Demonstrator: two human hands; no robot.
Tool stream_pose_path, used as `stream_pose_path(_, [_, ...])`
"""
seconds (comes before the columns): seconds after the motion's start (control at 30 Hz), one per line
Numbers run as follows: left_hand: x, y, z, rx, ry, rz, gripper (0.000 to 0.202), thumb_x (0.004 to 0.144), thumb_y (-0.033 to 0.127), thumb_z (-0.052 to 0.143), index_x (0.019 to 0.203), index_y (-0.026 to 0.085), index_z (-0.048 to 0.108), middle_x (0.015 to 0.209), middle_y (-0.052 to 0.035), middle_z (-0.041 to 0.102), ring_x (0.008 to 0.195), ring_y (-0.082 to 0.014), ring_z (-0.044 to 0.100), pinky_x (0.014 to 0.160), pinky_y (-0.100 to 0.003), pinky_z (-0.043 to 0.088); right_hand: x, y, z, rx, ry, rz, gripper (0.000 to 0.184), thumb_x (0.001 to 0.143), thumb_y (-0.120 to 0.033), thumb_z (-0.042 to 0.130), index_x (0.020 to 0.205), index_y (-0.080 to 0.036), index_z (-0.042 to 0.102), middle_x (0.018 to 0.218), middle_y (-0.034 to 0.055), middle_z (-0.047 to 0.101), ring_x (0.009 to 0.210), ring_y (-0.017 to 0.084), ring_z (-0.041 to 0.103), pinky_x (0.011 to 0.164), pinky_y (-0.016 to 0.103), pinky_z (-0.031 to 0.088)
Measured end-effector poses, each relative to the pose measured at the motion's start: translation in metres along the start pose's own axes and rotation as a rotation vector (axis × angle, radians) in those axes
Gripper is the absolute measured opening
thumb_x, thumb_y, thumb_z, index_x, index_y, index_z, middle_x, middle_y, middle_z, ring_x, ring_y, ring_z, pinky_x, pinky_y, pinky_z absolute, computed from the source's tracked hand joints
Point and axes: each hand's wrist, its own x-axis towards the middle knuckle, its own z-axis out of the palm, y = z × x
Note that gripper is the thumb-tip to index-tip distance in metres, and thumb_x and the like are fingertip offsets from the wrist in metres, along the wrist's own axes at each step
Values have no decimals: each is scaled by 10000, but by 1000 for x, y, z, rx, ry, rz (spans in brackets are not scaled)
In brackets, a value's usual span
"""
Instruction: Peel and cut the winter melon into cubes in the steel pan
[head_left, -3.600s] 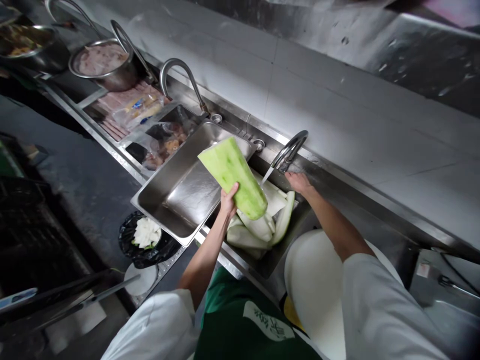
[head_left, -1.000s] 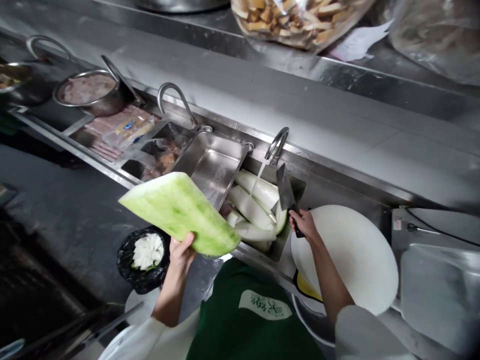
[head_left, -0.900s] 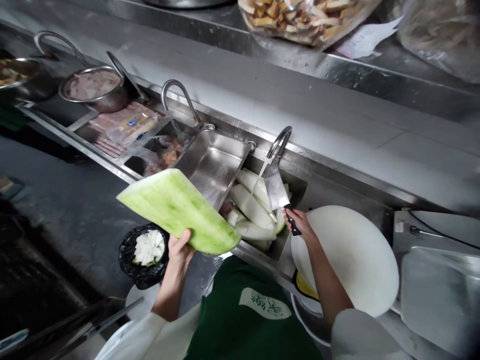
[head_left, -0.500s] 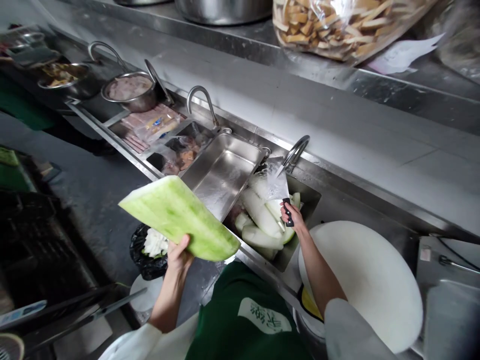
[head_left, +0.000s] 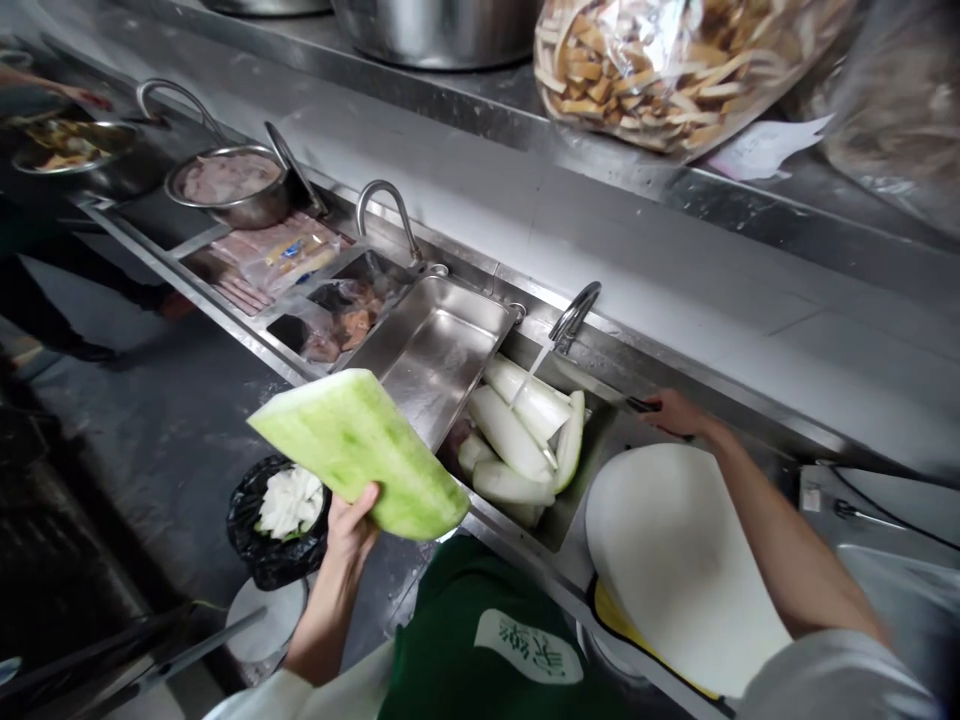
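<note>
My left hand grips the near end of a large peeled pale-green melon piece, held out over the floor in front of the sink. My right hand is closed on a dark knife handle at the back of the counter, just behind the white round cutting board. The blade is hard to make out. Several pale melon pieces lie in the sink, and water runs onto them from the tap.
An empty steel tray sits left of the sink, with packets of food beyond it. A black-bagged bin with white peelings stands on the floor. A steel pot is at the far left. A bag of fried strips rests on the shelf above.
My right hand has taken the knife from under the running tap and carried it right, to the counter behind the cutting board. My left hand still holds the melon piece out over the floor.
</note>
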Motion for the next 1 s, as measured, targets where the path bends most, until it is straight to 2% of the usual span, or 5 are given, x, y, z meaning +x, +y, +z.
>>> stream_pose_path(0.17, [-2,-6,8,26,-109,-66,854,483,415,1002,1257,253,681,1043,-58,800,1055,-324,754,938,-407,648,-6,-6,-30,14,92,73,181,898,-161,635,729,-104,667,436,-22,528,363,57,432,455,225,242])
stream_pose_path(0.37, [0,-16,35,103,-341,-173,724,462,291,1012,1121,223,721,954,-71,797,884,-290,773,790,-359,661,-93,42,31,140,284,153,206,857,-347,703,824,-143,691,459,-28,549,364,92,461,422,212,308])
stream_pose_path(0.67, [-45,-49,177,534,-987,156,432,563,359,964,905,171,780,871,-77,784,810,-267,742,787,-362,633,-287,180,140,462,635,365,443,698,-656,654,751,-219,613,436,-24,523,369,155,496,404,272,386])
stream_pose_path(0.87, [-136,-131,276,577,-1843,547,434,725,227,789,1159,219,781,1349,-132,716,1299,-325,659,1216,-444,433,-349,247,185,565,734,421,422,684,-678,610,712,-257,590,414,-2,528,359,192,504,393,307,408])
stream_pose_path(1.0, [-194,-218,300,683,-2024,529,325,772,179,665,1071,190,792,1306,-149,737,1293,-271,671,1238,-394,382,-360,287,199,570,708,365,400,721,-662,603,724,-263,594,432,8,554,372,203,530,409,314,416])
